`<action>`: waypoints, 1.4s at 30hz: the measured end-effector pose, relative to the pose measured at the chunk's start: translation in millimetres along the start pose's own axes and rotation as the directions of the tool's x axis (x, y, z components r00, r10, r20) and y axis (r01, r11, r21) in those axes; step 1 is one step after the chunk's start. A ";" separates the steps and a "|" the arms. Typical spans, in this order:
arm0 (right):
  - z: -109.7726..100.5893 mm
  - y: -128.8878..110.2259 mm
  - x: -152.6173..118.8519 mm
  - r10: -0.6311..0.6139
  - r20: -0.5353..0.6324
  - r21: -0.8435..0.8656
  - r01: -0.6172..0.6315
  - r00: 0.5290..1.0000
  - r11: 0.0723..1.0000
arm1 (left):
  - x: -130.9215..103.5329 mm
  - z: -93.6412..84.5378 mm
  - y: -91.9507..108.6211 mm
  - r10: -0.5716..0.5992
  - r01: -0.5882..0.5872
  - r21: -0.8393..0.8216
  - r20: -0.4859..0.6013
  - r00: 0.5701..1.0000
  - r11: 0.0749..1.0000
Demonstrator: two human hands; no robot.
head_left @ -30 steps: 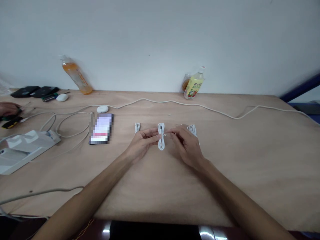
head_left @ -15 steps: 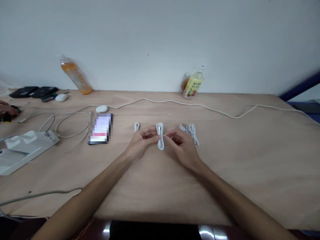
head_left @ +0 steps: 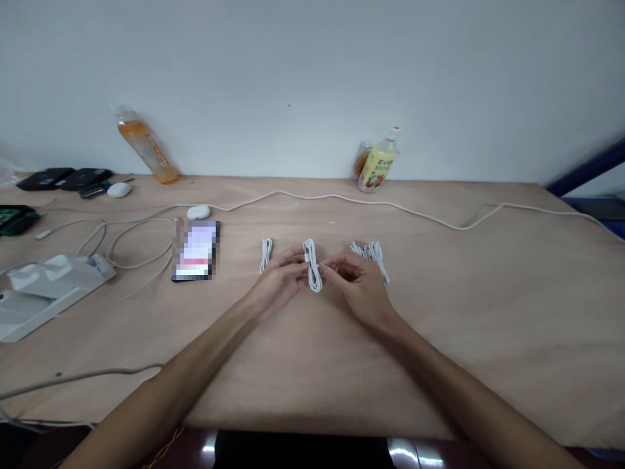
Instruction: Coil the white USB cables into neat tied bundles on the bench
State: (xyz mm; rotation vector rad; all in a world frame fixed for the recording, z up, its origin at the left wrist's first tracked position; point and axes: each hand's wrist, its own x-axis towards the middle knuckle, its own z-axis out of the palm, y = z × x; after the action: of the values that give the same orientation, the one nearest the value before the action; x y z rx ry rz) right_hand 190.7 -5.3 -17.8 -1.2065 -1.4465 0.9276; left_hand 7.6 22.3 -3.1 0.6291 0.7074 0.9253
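Between my hands stands a white cable (head_left: 314, 277), coiled into a narrow bundle and slightly tilted. My left hand (head_left: 280, 280) is closed on its left side, thumb in front and fingers behind. At the bundle's middle, the fingertips of my right hand (head_left: 359, 283) pinch a thin white tie (head_left: 320, 265); its ends are too small to make out. Another coiled white cable (head_left: 265, 254) lies just beyond my left hand. More bundled white cables (head_left: 375, 254) lie behind my right hand, which partly hides them.
Left of my hands are a phone (head_left: 196, 251), a white case (head_left: 198, 212) and a power strip (head_left: 58, 296) with chargers. A long white cable (head_left: 361, 200) crosses the table. An orange drink bottle (head_left: 149, 150) and a yellow-labelled bottle (head_left: 378, 163) lean on the wall.
The cable bundle has tilted a little, its top leftward, in my left hand. At the far left, another person's hand has gone from view, and a dark green item now shows there.
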 end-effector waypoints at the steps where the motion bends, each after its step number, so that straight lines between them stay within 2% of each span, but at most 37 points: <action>1: 0.2 -0.1 -0.6 -0.013 0.002 -0.017 0.013 1.000 1.000 | -0.2 0.2 0.4 -0.017 0.017 -0.013 0.007 1.000 1.000; 8: 5.8 -4.6 -6.3 -0.053 0.053 -0.087 0.057 0.997 0.995 | -1.5 1.0 -1.7 -0.101 0.101 -0.006 0.012 0.995 0.995; 15: 5.5 -1.4 -6.7 0.023 0.095 -0.037 -0.019 0.995 0.999 | -3.5 4.1 -4.2 -0.103 0.103 0.075 -0.002 0.995 0.992; 21: 4.6 1.6 -4.9 0.056 0.145 0.025 -0.060 0.988 0.998 | -4.6 4.8 -2.8 -0.063 0.061 0.066 0.021 0.998 0.996; 26: 5.2 -1.9 -4.3 0.052 0.145 0.141 -0.072 0.988 0.987 | -4.4 2.7 -2.4 -0.043 0.040 0.068 0.048 0.998 0.997; 32: 8.6 -6.0 -6.1 0.071 0.129 0.186 -0.094 0.989 0.978 | -6.7 0.9 1.5 -0.061 0.051 0.104 0.092 0.994 0.993; 37: 10.3 -3.6 -7.3 0.086 0.122 0.167 -0.106 0.989 0.980 | -10.0 3.5 4.8 -0.109 0.086 0.152 0.147 0.983 0.985; 42: 8.0 -1.7 -4.0 0.067 0.072 0.105 -0.075 0.995 0.992 | -9.8 4.7 4.6 -0.112 0.086 0.175 0.142 0.983 0.981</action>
State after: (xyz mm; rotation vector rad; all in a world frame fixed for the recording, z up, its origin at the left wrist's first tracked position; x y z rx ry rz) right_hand 182.5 -9.2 -18.7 -1.1625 -1.3964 1.0916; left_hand 4.9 15.1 5.7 0.7981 0.6783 0.7218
